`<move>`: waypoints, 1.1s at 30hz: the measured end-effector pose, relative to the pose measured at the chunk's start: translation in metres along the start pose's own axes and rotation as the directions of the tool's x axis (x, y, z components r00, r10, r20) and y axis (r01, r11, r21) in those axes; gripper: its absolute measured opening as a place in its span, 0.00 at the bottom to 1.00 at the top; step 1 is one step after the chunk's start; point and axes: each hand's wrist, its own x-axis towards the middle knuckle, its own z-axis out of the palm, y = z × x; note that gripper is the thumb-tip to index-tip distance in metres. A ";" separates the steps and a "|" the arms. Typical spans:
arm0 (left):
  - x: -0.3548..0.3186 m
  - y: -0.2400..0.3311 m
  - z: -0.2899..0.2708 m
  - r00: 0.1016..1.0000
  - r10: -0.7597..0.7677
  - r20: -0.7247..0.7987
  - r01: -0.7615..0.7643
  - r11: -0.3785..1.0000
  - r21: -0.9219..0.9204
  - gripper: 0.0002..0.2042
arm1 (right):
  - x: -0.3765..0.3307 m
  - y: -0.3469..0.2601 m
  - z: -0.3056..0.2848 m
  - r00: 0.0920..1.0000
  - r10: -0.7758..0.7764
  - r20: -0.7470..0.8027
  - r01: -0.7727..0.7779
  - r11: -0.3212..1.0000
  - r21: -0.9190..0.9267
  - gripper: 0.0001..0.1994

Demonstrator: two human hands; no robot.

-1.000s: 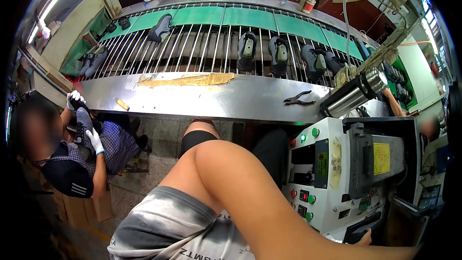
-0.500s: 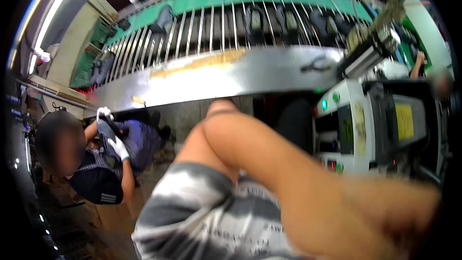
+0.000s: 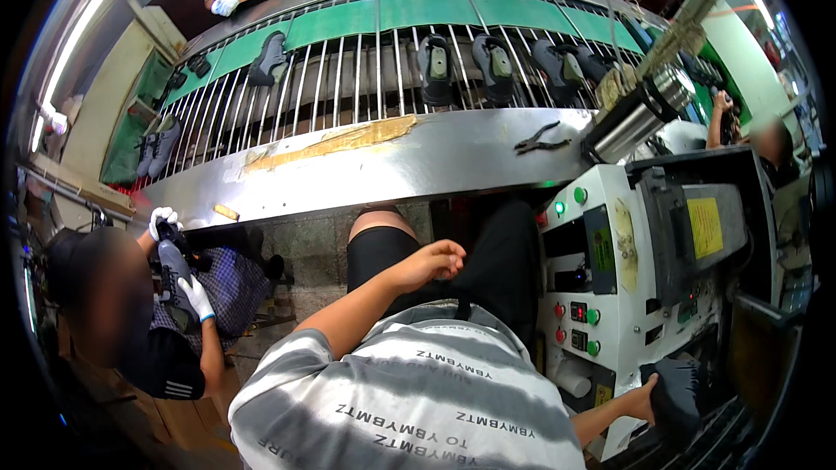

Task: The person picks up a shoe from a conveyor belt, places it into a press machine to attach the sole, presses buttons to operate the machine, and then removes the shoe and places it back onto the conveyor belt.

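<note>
Left hand (image 3: 433, 261) is seen resting over the lap, on the black shorts (image 3: 488, 248), fingers loosely curled, nothing held. Right hand (image 3: 646, 400) is seen low at the right, by the bottom front corner of the white machine (image 3: 627, 296), fingers closed on a dark shoe piece (image 3: 677, 396); how tight the grip is cannot be told, as the fingers are partly hidden. The dark piece is placed just beside the machine's lower right edge, touching the hand.

A control panel with red and green buttons (image 3: 579, 318) is set on the machine's front face, between the two hands. A yellow label (image 3: 705, 226) is seen on the machine's top. A shiny metal cylinder (image 3: 640, 113) is tilted at the machine's far corner.

A steel counter (image 3: 392, 165) is run across ahead of the knees; black pliers (image 3: 540, 137) lie near its right end, a strip of tan tape (image 3: 335, 141) along its middle. Beyond its far edge, a rack of metal rods (image 3: 348, 70) carries dark shoes (image 3: 435, 70), sole up.

At the counter's left end, a seated co-worker's white-gloved hands (image 3: 196, 296) are closed on a dark shoe (image 3: 172, 265). More gloved hands (image 3: 228, 5) are seen at the rack's far side.
</note>
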 end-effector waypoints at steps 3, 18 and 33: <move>0.000 0.001 0.001 0.990 -0.082 0.115 0.076 0.995 0.058 0.14 | -0.022 -0.012 0.000 0.728 0.170 0.665 -0.328 0.937 0.120 0.41; -0.078 0.094 -0.101 0.867 0.342 -0.363 -0.473 0.793 -0.383 0.37 | -0.258 -0.378 0.010 -0.750 -0.628 0.208 -0.533 0.760 0.371 0.36; 0.106 0.365 -0.367 0.663 0.421 -0.619 -0.296 0.907 0.299 0.14 | -0.370 -0.339 0.081 -0.699 -0.437 0.565 -0.413 0.893 0.180 0.18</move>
